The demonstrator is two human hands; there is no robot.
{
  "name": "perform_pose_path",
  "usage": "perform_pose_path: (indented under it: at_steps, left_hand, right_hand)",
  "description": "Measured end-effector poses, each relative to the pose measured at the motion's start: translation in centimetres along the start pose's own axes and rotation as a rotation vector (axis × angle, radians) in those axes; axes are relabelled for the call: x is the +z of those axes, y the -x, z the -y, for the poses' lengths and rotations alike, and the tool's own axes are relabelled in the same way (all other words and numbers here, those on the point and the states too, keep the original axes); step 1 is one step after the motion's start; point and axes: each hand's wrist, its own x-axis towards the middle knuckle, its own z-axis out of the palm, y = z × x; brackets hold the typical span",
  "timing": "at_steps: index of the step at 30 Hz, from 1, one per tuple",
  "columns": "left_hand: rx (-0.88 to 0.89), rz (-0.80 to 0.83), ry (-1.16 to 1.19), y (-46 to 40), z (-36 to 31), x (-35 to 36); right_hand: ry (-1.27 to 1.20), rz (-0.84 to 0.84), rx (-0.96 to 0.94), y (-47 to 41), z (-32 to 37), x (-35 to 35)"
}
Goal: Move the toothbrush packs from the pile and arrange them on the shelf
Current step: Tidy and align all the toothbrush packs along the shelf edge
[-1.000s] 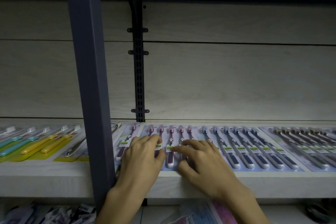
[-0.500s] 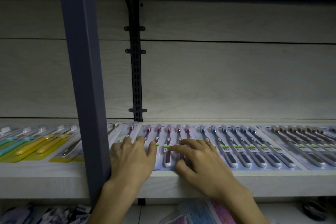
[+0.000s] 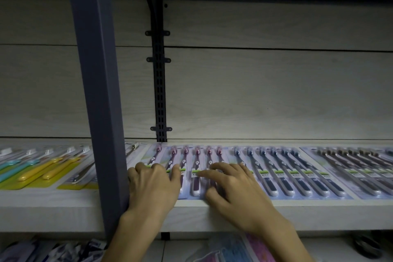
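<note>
Pale wood shelving fills the view: at 6 o'clock, on the level below, loose packs wait in the pile, so work remains. Just above, both hands lie flat on the purple toothbrush pack at the shelf front edge, left hand and right hand with fingers spread and pressing, gripping nothing. Beyond, toward 3 o'clock lie blue packs, toward 9 o'clock yellow packs, already arranged in a row.
</note>
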Motion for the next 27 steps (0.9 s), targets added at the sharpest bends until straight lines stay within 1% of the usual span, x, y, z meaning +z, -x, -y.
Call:
perform_pose_path:
  at_steps: [5, 11, 16, 20, 23, 25, 27]
  left_hand:
    - [-0.022, -0.022, 0.004, 0.0, 0.0, 0.2]
    - [-0.044, -0.090, 0.001, -0.1, 0.1, 0.7]
    - [-0.029, -0.051, -0.008, -0.2, 0.1, 1.0]
    - [-0.024, -0.062, 0.014, -0.3, 0.2, 1.2]
    - [0.040, -0.101, 0.058, -0.8, 0.5, 1.8]
    - [0.128, -0.125, 0.117, -1.0, 0.7, 2.1]
    - [0.202, -0.131, 0.118, -0.9, 0.8, 2.1]
  right_hand:
    - [0.004, 0.002, 0.000, 0.0, 0.0, 0.1]
    - [0.005, 0.005, 0.004, -0.1, -0.1, 0.2]
    - [0.002, 0.005, 0.008, -0.1, 0.0, 0.1]
    - [0.002, 0.010, 0.013, 0.0, 0.0, 0.1]
    - [-0.005, 0.013, 0.013, 0.0, 0.2, -0.1]
    - [-0.004, 0.014, 0.016, 0.0, 0.3, -0.1]
    - [-0.005, 0.011, 0.020, 0.1, 0.3, -0.1]
